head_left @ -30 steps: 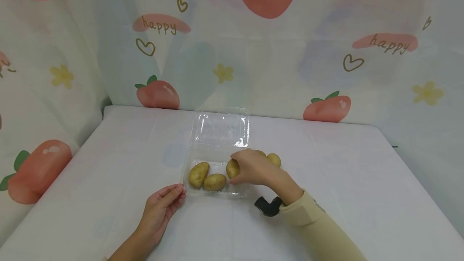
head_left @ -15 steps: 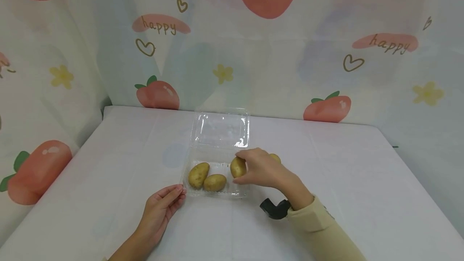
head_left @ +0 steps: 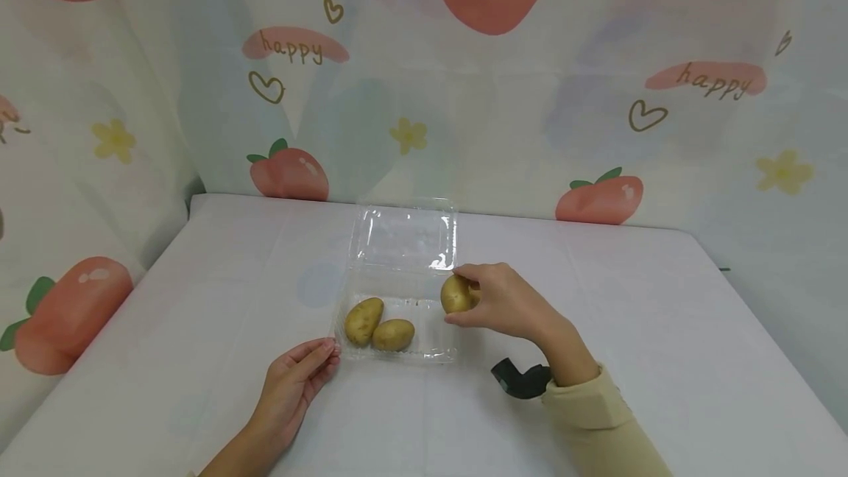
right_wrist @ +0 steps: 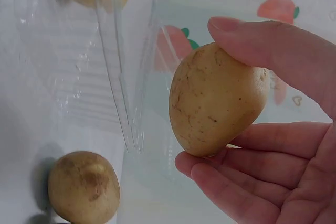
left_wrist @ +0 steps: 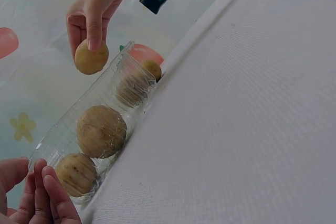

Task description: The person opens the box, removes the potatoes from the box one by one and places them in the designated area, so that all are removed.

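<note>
A clear plastic clamshell box (head_left: 433,341) stands on the table with two potatoes, one longer potato (head_left: 364,320) and one rounder potato (head_left: 394,334), in its left part. My left hand (head_left: 298,381) pinches the box's near left corner between thumb and fingers. Above the box's right edge, my right hand (head_left: 513,304) grips a potato (right_wrist: 218,100) between thumb and fingertips, raised over the rim in the left wrist view. Another potato (right_wrist: 84,187) lies on the table outside the box, mostly hidden behind my right hand in the head view.
The box's clear lid (head_left: 405,238) is folded back toward the patterned cloth backdrop (head_left: 477,131). A white cloth covers the table (head_left: 629,315). At my right wrist is a black curved piece (head_left: 521,379), beside the beige sleeve (head_left: 589,403).
My right hand has lifted the potato from the right part of the box and carried it up and to the right, over the side edge. The left hand keeps its place at the corner.
</note>
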A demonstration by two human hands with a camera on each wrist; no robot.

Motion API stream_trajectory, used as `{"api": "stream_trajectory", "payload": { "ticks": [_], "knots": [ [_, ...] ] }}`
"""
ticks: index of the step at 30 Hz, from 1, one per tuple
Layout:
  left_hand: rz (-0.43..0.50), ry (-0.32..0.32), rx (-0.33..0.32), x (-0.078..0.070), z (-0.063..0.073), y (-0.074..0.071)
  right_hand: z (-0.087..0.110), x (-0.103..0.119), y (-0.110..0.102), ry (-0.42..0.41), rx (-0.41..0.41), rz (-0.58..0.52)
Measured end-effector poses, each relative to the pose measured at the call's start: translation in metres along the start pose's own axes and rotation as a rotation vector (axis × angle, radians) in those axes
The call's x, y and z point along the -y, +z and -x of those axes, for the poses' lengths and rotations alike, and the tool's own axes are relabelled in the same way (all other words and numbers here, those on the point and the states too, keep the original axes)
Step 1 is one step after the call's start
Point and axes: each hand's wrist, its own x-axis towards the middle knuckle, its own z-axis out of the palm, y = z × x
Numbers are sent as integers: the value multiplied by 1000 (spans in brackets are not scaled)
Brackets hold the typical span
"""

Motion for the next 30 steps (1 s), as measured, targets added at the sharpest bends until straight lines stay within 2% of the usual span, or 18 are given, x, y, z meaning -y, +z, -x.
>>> {"api": "stream_trajectory", "payload": {
  "ticks": [17, 23, 30],
  "knots": [
    [-6, 14, 3, 0, 0, 0, 11, -20, -15, 57, -48, -16],
    [2, 18, 2, 1, 0, 1, 18, -30, -22, 101, -77, -48],
    [-2, 4, -8, 1, -1, 1, 23, -35, -26, 121, -95, -22]
  ]
}}
